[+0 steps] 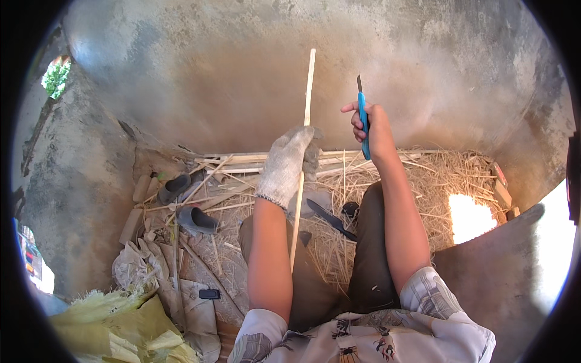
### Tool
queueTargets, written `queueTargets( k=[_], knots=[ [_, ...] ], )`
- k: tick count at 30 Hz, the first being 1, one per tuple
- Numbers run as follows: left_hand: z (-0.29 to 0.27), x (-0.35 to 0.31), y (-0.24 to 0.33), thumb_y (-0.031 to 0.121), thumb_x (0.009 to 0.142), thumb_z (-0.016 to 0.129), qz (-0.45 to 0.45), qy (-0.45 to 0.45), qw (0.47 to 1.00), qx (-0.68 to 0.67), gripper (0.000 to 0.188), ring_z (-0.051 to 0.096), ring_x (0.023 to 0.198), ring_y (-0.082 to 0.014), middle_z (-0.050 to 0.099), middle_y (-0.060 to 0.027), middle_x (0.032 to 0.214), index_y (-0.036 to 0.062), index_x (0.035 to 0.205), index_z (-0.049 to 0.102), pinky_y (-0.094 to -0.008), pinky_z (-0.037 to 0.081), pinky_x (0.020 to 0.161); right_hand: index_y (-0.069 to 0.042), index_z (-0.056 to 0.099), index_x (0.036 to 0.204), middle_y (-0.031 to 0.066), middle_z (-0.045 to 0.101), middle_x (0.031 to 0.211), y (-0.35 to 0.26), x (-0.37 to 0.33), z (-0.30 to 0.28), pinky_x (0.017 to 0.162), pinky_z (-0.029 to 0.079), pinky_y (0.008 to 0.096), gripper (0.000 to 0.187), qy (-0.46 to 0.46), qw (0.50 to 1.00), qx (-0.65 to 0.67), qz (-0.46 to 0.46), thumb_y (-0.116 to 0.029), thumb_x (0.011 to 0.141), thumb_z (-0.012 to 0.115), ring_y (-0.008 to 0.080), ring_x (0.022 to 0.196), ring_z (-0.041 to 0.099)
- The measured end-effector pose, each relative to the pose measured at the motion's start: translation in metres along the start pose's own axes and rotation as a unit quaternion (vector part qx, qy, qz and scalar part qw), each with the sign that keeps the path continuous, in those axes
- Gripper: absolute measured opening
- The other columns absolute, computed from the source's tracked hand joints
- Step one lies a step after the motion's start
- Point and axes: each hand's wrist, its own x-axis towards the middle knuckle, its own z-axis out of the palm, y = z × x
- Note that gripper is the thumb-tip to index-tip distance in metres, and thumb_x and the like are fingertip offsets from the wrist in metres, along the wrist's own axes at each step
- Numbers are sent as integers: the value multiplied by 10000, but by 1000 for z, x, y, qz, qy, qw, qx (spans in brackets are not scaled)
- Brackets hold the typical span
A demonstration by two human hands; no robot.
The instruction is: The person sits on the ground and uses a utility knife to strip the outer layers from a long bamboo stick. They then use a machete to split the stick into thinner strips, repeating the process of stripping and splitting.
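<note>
My left hand (pixel 284 163), in a pale knitted work glove, is closed round a long, thin strip of light wood or bamboo (pixel 309 85). The strip stands nearly upright, its top end well above the glove and its lower part running down beside my forearm. To the right, my bare right hand (pixel 372 127) grips a utility knife (pixel 363 121) with a blue handle. Its dark blade points up, apart from the strip, and my index finger sticks out to the left. Between my knees a large dark-bladed knife (pixel 330 218) lies low near the floor.
Shavings and thin strips (pixel 436 181) cover the floor ahead, against a grey plaster wall (pixel 242 72). Grey clogs (pixel 198 220) and bricks (pixel 132 225) lie to the left. Yellowish sacking (pixel 133 327) and a small black object (pixel 209 294) are at the lower left.
</note>
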Motion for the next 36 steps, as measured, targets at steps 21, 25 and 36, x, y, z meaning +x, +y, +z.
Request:
queueTargets(
  k=[21,25,36],
  knots=[
    [10,8,-37,356,1000,454,157,106,944,271,399,596,827,-472,622,-270,835,-2,979,626,-530,441,729,-111,679,717,108,647,618,30,11,31,523,499,414,136,53,684,-652,-323,-176,831,641,306,577,655],
    [12,18,-38,345,994,459,144,97,957,231,391,603,796,-441,618,-261,817,-7,955,624,-511,453,729,-89,655,689,117,654,626,38,35,23,496,494,423,168,73,655,-665,-351,-137,839,597,312,549,654],
    [58,-50,-14,241,1010,505,-59,-44,995,61,253,474,471,-71,526,16,623,30,984,642,-247,372,415,-44,721,866,219,717,856,18,115,-87,709,558,480,181,343,743,-574,-35,-148,817,581,410,825,704]
  ],
)
